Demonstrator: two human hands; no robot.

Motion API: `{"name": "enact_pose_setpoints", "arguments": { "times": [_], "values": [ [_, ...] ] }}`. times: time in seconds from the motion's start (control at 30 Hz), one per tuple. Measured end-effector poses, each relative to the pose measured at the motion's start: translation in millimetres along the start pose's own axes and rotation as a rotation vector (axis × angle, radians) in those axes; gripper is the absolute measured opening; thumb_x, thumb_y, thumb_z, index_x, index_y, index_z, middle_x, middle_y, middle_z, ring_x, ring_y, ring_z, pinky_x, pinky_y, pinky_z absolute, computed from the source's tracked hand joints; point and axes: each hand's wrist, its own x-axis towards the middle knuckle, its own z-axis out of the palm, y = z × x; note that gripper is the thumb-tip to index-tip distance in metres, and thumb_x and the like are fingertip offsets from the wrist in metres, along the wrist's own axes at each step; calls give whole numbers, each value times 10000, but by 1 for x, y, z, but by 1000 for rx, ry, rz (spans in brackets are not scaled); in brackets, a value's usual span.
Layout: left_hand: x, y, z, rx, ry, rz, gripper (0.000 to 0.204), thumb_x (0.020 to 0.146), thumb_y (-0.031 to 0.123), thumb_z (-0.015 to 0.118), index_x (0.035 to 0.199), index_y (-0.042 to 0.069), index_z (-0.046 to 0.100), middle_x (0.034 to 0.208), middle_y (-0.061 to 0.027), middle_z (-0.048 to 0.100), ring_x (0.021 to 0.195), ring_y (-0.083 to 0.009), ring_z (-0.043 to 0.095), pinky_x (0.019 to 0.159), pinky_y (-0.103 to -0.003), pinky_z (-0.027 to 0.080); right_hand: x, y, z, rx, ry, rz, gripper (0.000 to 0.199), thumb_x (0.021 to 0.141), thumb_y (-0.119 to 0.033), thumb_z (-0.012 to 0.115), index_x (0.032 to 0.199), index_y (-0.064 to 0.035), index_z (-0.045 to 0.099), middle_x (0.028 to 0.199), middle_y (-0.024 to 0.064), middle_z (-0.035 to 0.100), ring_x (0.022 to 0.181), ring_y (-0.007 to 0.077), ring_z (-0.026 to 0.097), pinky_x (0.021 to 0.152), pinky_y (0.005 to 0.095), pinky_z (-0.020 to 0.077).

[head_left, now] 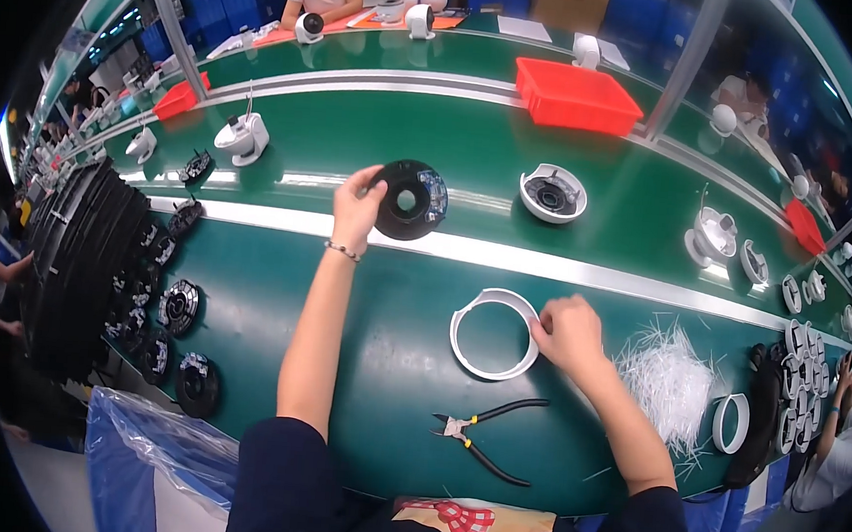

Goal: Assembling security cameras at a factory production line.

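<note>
My left hand pinches the left edge of a black round disc with a hole in its middle. A small circuit board sits on the disc's right side. The disc is raised over the strip between the bench and the green belt. On the bench, my right hand grips the right side of a white plastic ring, its fingers closed at the rim. Below the ring lie cutting pliers with black and yellow handles, their jaws pointing left. Neither hand touches them.
A heap of thin white strips lies right of my right hand, beside another white ring. Black discs with boards and a tall black stack stand left. White housings and a red bin are farther back. People sit around.
</note>
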Motion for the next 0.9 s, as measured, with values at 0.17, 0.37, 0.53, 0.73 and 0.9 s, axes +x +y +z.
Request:
{"name": "enact_pose_setpoints", "arguments": {
  "times": [0.17,0.37,0.53,0.73,0.9],
  "values": [
    [-21,40,9,-146,-49,37,221,811,21,551,1023,-44,549,920,-77,612,811,-94,565,714,-200,449,-4,-40,-7,-7,-237,-222,1137,469,-531,756,1303,24,218,1338,281,179,1230,437,201,993,525,195],
    [-41,53,25,-163,-87,0,196,812,48,570,981,-52,556,874,-78,628,755,-88,577,674,-189,455,-2,-41,4,289,-157,-88,1120,487,-443,773,1311,39,187,1289,257,275,1206,391,263,1003,445,233],
    [-56,40,50,-343,-38,59,200,821,79,577,979,-39,544,902,-62,593,802,-87,535,694,-202,449,32,-45,4,1304,348,265,981,599,-236,772,1309,58,163,1272,214,315,1179,257,337,970,332,294],
    [-84,27,75,-558,-249,-77,287,816,67,451,1085,-29,485,1053,-111,536,950,-168,514,827,-276,414,54,-72,31,1011,486,55,1051,529,-340,803,1275,62,180,1238,222,299,1147,319,317,963,396,284],
    [-80,45,53,-1080,-705,-432,678,815,442,366,1334,31,223,1268,-161,396,1142,-283,426,968,-406,339,49,-87,12,750,429,-33,1158,476,-408,806,1294,63,134,1267,250,266,1175,370,265,978,445,244]
  ]
}}
